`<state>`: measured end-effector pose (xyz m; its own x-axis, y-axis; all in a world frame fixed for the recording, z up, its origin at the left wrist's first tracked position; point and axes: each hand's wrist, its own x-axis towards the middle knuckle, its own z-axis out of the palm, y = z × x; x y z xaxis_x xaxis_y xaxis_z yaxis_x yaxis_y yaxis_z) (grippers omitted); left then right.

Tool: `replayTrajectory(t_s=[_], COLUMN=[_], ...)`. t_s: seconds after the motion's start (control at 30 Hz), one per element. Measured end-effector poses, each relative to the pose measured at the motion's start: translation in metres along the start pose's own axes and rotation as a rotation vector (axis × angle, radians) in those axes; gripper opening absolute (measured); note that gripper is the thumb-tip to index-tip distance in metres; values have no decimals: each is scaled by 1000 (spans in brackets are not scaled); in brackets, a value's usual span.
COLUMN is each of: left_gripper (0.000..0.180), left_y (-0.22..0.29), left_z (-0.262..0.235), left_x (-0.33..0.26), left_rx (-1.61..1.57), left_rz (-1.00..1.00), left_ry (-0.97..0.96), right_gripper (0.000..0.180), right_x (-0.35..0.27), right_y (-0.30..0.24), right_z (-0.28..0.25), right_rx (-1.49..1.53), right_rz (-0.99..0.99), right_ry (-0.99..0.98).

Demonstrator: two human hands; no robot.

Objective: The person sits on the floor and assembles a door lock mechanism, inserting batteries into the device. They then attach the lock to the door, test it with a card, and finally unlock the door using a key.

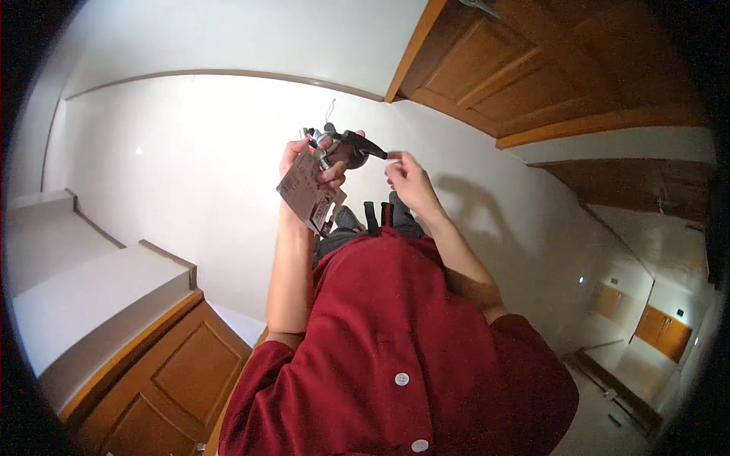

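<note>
My left hand (331,176) is closed round a dark device with a black curved lever (366,144) and silver metal pieces; its exact kind is unclear. A thin wire loop (331,109) sticks up from its far end. A flat brownish-grey printed card (308,190) hangs in the same grip, tilted toward me. To the right, my right hand (411,182) has its index finger stretched out to the tip of the black lever, at or very near touching. The other right fingers are loosely curled, with nothing visible in them.
I stand on a pale floor (205,144), my shoes (348,219) partly showing beneath the hands. A brown wooden panelled door (487,72) is at the far right, and another wooden panelled door (201,361) at the near left. White ledges (99,270) rise on the left.
</note>
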<state>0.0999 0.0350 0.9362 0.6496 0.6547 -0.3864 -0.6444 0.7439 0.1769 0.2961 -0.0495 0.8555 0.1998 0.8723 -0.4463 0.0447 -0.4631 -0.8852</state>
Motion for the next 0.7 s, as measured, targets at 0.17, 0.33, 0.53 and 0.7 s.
replayTrajectory(t_s=[0.17,0.33,0.53,0.7], left_gripper=[29,32,34,29], left_y=[-36,-35,-38,-44], left_z=[26,34,21,30], left_x=[-34,-35,-23,-15], left_rx=[18,105,-143,17], left_rz=[-2,-136,-118,94], left_ry=[-36,-130,-256,104], right_gripper=[20,56,47,27], right_x=[-63,-59,-35,-43], right_y=[17,-7,0,14], right_z=[-23,-38,-65,-69], right_rx=[-302,-73,-156,291], right_rz=[-16,-312,-125,85], right_ry=[-185,-185,-168,-166])
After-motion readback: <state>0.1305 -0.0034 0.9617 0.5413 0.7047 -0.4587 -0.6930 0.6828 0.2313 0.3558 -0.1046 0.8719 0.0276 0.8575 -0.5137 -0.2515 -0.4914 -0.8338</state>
